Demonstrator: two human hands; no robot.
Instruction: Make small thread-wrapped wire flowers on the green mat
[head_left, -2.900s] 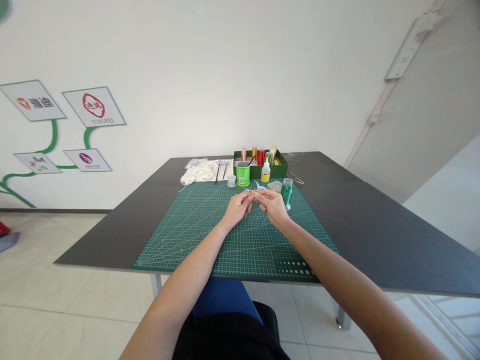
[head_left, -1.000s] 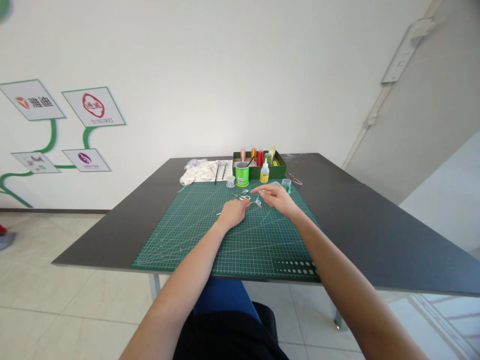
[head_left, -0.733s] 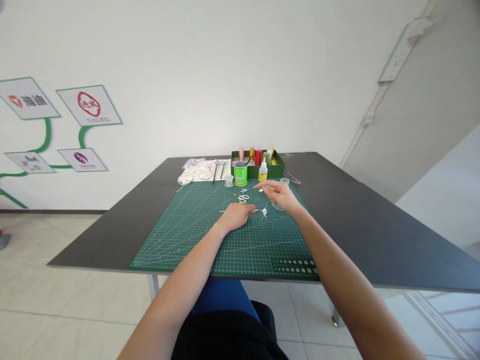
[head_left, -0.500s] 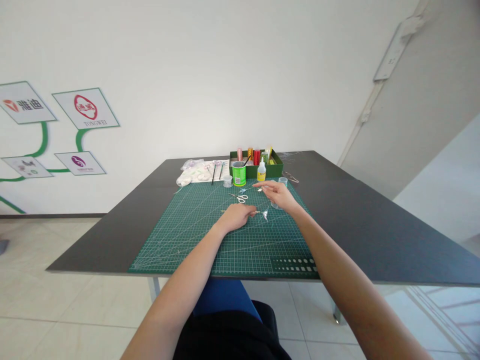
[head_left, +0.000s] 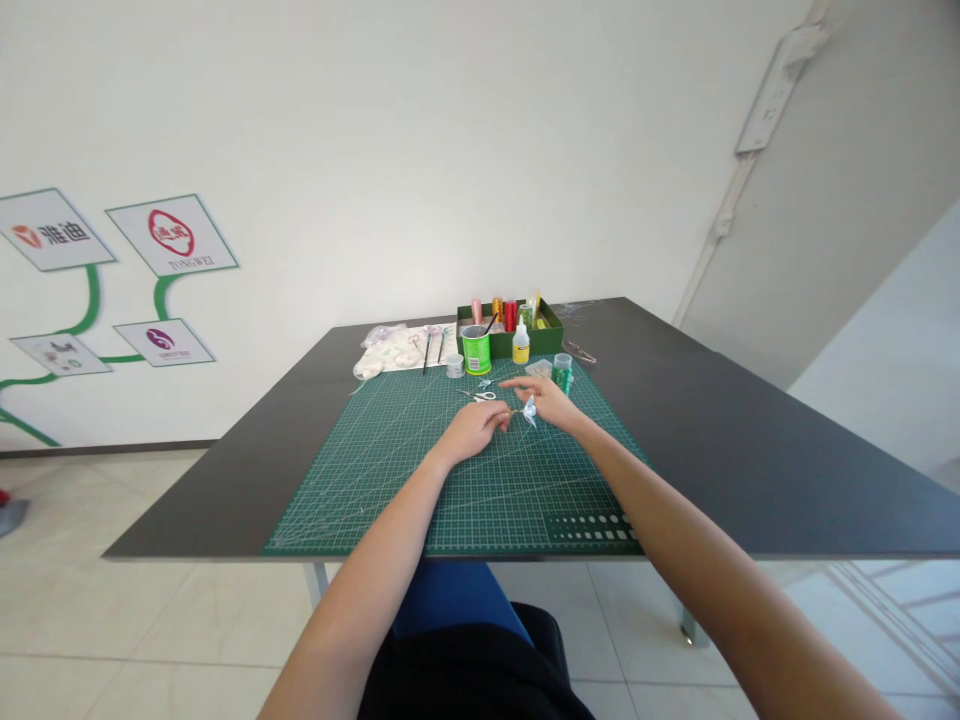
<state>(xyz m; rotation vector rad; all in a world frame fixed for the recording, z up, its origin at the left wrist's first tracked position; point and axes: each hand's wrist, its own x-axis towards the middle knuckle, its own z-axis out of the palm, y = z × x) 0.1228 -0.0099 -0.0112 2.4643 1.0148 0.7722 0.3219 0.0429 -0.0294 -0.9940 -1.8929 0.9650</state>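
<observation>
One pale blue, petalled flower point(head_left: 529, 411) on a thin stem point(head_left: 517, 412) juts from the fingertips of the left hand point(head_left: 472, 431), overlapping the right hand point(head_left: 549, 401) in view. The left hand grips the stem; the right has its index finger outstretched, and whether it pinches anything cannot be told. Beyond the left hand, a bright green tin point(head_left: 476, 352) holds a slanting dark stick point(head_left: 492, 322). Farther past the right hand, a dark green box point(head_left: 541, 346) contains pink, gold, red and green spools point(head_left: 511, 316).
</observation>
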